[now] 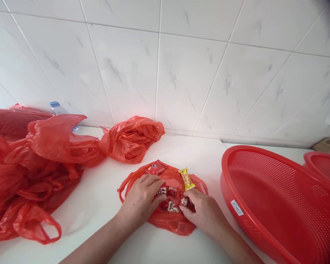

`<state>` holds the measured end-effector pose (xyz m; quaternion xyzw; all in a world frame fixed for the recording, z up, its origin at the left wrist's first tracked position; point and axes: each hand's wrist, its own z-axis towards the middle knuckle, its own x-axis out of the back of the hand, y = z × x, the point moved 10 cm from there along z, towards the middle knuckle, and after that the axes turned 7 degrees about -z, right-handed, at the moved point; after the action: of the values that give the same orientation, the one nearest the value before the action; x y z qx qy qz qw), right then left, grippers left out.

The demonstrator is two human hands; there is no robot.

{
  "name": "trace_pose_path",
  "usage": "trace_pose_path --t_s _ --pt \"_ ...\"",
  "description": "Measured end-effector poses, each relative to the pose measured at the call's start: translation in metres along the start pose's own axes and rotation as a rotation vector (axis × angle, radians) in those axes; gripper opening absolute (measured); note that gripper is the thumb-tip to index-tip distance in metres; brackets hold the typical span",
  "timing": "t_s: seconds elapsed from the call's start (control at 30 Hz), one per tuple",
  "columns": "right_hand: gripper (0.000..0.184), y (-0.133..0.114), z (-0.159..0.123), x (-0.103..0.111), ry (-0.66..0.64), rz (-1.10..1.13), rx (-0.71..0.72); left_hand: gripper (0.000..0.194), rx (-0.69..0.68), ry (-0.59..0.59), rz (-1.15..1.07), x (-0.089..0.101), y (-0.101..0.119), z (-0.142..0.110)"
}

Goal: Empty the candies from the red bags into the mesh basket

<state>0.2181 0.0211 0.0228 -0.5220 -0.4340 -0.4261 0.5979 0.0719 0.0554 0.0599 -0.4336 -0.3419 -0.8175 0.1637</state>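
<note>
A red plastic bag (173,222) lies spread on the white table in front of me, with several small red snack packets on it. My left hand (143,196) reaches in from the left, its thumb and fingers around a red snack packet (161,191) with white print. From the right, my right hand (205,209) pinches another red packet (184,200). Between the hands lies a dark red packet (172,207) with pale lettering. A yellow snack packet (186,179) rests just beyond my right fingers. Farther back, a flat red packet (155,167) sits at the bag's edge.
Crumpled red bags (35,161) cover the left side, with a blue-capped bottle (57,108) behind them. Another bunched red bag (132,139) lies near the tiled wall (187,73). A large red basket (253,216) stands close on the right, a second basket (326,168) beyond.
</note>
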Motion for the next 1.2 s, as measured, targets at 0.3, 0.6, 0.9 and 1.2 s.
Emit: trace_pose_path --t_s 0.3,0.6,0.9,1.2 --pt "0.009 0.0 -0.001 0.002 0.0 -0.019 0.004 0.047 0.159 -0.089 -0.145 -0.017 -0.014 -0.017" --pt "0.009 -0.002 -0.001 0.002 0.011 0.0 0.018 0.028 0.27 0.039 -0.173 -0.002 -0.032 -0.017" --pt "0.014 -0.002 -0.003 0.002 0.062 -0.051 0.057 0.022 0.332 0.218 -0.525 0.01 -0.037 -0.018" --pt "0.035 -0.034 -0.011 0.004 0.059 -0.039 0.194 0.017 0.416 0.208 -0.546 0.005 -0.047 -0.021"
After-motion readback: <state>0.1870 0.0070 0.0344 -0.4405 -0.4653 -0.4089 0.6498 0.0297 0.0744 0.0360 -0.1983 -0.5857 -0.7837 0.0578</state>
